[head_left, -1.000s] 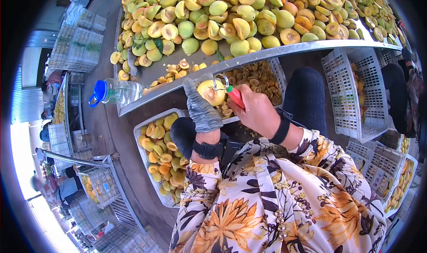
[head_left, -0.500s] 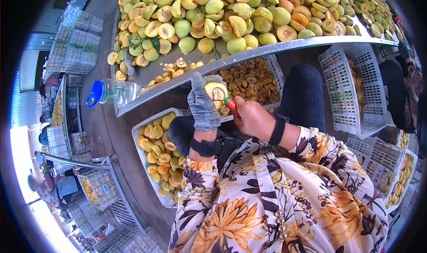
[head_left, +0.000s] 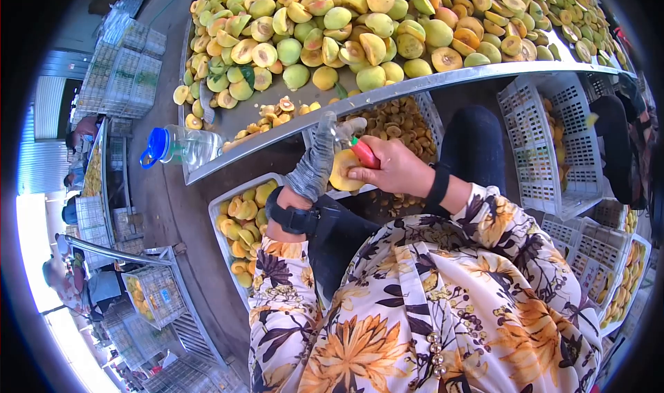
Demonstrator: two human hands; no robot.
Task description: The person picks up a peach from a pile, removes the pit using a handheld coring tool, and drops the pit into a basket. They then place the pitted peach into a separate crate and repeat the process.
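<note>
My left hand (head_left: 316, 159), in a grey glove, has its fingers stretched out and its thumb spread away. A yellow peach half (head_left: 344, 171) sits tilted against the lower palm, with my right thumb on its edge. My bare right hand (head_left: 396, 166) is closed around a red-handled pitting knife (head_left: 365, 153) with a green collar; its metal end points toward the gloved fingers and is partly blurred. Just below the hands, to the left, stands a white crate (head_left: 216, 217) of peach halves. Behind them is another crate (head_left: 430, 116) holding brown-centred cut pieces.
A metal-edged table (head_left: 387, 87) ahead carries heaped peach halves (head_left: 332, 30) and a few scraps. A water bottle (head_left: 190, 146) with a blue lid lies at its left corner. White crates (head_left: 536, 151) stand to the right. Other people (head_left: 66, 282) are at the far left.
The peach half has dropped lower in the palm and tilted, now touched by my right thumb. My left fingers have straightened away from it, and the knife's end has come off its cut face.
</note>
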